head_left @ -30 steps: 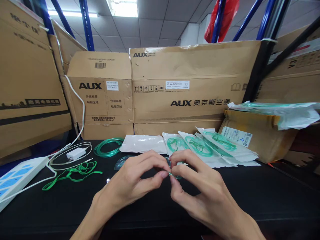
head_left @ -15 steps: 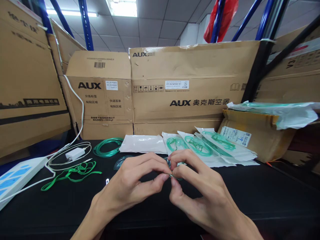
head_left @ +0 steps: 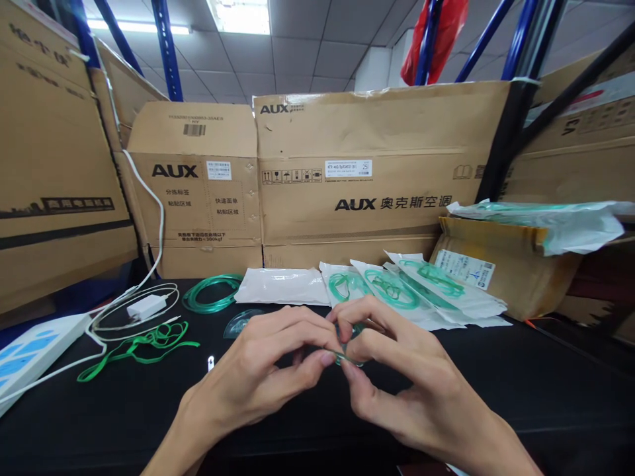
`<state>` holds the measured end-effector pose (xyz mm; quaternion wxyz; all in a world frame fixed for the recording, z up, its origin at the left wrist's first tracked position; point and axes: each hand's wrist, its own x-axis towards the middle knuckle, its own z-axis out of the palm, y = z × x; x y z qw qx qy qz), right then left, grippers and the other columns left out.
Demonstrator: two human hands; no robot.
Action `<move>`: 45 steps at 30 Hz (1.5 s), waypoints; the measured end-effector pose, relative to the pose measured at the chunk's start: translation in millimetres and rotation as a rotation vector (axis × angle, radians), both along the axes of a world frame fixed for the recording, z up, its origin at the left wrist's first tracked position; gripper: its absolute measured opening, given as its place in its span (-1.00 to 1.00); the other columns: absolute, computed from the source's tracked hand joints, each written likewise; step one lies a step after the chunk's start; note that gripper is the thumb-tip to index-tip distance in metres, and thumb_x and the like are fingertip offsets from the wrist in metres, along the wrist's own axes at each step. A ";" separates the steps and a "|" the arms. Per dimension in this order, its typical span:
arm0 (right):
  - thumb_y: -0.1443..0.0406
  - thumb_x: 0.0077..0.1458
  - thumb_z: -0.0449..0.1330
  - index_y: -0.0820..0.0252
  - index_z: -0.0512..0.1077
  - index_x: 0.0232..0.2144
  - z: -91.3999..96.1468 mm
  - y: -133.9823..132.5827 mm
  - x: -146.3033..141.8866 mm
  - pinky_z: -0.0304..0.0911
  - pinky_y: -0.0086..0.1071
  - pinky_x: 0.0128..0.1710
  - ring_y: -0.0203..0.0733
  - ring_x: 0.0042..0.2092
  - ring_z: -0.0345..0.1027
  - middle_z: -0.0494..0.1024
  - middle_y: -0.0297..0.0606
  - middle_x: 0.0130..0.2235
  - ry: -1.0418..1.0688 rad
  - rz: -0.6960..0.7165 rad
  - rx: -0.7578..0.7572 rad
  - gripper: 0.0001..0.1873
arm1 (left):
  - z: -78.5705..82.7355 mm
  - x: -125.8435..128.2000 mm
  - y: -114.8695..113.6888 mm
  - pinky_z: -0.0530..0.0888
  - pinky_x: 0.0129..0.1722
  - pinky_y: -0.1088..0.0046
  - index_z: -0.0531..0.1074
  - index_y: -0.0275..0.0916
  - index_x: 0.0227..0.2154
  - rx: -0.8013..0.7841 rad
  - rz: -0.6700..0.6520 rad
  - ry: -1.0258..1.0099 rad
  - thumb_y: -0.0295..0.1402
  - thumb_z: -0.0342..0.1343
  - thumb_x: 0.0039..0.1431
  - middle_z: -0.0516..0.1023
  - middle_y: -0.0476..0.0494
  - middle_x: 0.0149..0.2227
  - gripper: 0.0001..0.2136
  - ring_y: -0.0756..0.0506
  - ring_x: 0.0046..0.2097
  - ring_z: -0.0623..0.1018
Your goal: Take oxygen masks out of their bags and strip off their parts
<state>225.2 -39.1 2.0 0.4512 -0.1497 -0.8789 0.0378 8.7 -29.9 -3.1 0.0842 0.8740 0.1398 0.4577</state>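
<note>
A row of cardboard boxes (head_left: 377, 165) is stood along the back of the black table (head_left: 520, 390), with white sealed packets (head_left: 397, 291) of green tubing fanned out before them and a loose green tube coil (head_left: 211, 294) laid to their left. Nearer the camera, the left hand (head_left: 258, 377) and right hand (head_left: 411, 390) are brought together above the table. A small clear-green part (head_left: 347, 357) is pinched between the fingertips of both, largely hidden by them.

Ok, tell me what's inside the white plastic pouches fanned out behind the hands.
Coiled green tubing shows through the fanned white plastic pouches. The flat white pouch left of them is opaque; its contents are hidden.
</note>
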 end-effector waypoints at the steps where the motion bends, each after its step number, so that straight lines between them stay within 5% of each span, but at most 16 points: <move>1: 0.57 0.15 0.14 0.10 0.31 -0.28 0.8 -0.4 0.9 0.38 -0.30 -0.15 -0.20 -0.12 0.38 0.35 -0.29 -0.18 -0.005 0.013 -0.013 -0.74 | -0.3 -0.3 -0.4 0.52 -0.18 0.45 0.52 -0.26 -0.12 -0.007 -0.003 0.005 -0.55 0.14 0.37 0.63 -0.16 -0.14 -0.88 -0.07 -0.16 0.59; 12: 0.58 0.07 0.21 0.15 0.44 -0.35 5.7 -2.0 5.7 0.36 -0.35 -0.16 -0.24 -0.16 0.37 0.38 -0.30 -0.19 0.002 0.101 -0.105 -0.76 | 3.0 0.6 -2.2 0.53 -0.23 0.43 0.55 -0.24 -0.20 0.004 -0.058 -0.027 -0.55 0.19 0.32 0.68 -0.14 -0.23 -0.89 -0.08 -0.22 0.61; 16: 0.46 0.11 0.35 0.09 0.50 -0.13 5.8 3.7 12.2 0.38 -0.31 -0.02 -0.20 -0.07 0.43 0.49 -0.29 -0.11 -0.001 0.086 -0.183 -0.71 | 3.3 -6.6 3.3 0.54 -0.23 0.47 0.58 -0.24 -0.19 0.002 -0.020 -0.041 -0.56 0.20 0.31 0.67 -0.14 -0.23 -0.88 -0.07 -0.22 0.62; 20: 0.42 0.18 0.34 -0.02 0.43 0.05 6.4 7.6 17.2 0.42 -0.31 0.06 -0.22 0.00 0.47 0.55 -0.34 -0.04 0.038 0.105 -0.423 -0.57 | 1.7 -13.5 6.7 0.53 -0.15 0.49 0.57 -0.22 -0.17 -0.064 -0.043 -0.046 -0.64 0.17 0.28 0.64 -0.08 -0.20 -0.79 -0.04 -0.16 0.60; 26: 0.35 0.22 0.37 -0.02 0.50 -0.04 9.8 7.1 15.5 0.37 -0.40 0.03 -0.28 -0.05 0.49 0.58 -0.43 -0.11 -0.023 0.044 -0.452 -0.72 | 0.0 -10.0 5.6 0.47 -0.27 0.54 0.52 -0.19 -0.22 -0.236 -0.100 -0.037 -0.57 0.38 0.12 0.56 -0.01 -0.20 -0.77 0.00 -0.25 0.49; 32: 0.35 0.23 0.37 0.00 0.55 -0.13 12.4 9.8 16.5 0.27 -0.43 0.04 -0.31 -0.05 0.47 0.61 -0.47 -0.12 -0.059 0.060 -0.474 -0.82 | 1.1 -9.9 5.1 0.43 -0.14 0.53 0.49 -0.19 -0.29 -0.294 -0.109 -0.005 -0.56 0.23 0.32 0.50 0.03 -0.25 -0.87 0.02 -0.20 0.51; 37: 0.34 0.34 0.25 0.06 0.57 -0.24 11.2 13.2 16.2 0.28 -0.42 0.00 -0.31 -0.10 0.47 0.59 -0.43 -0.19 -0.053 0.165 -0.536 -0.89 | 0.8 -11.5 6.1 0.38 -0.13 0.50 0.48 -0.20 -0.32 -0.336 -0.100 0.016 -0.50 0.25 0.32 0.49 0.03 -0.25 -0.89 0.01 -0.20 0.49; 45: 0.32 0.40 0.16 0.05 0.51 -0.20 8.0 10.5 11.4 0.23 -0.41 0.01 -0.29 -0.09 0.43 0.55 -0.41 -0.16 -0.089 0.137 -0.555 -0.87 | 3.3 -13.2 6.4 0.37 -0.12 0.48 0.52 -0.19 -0.29 -0.452 -0.111 0.044 -0.53 0.23 0.31 0.49 0.02 -0.23 -0.89 -0.01 -0.18 0.49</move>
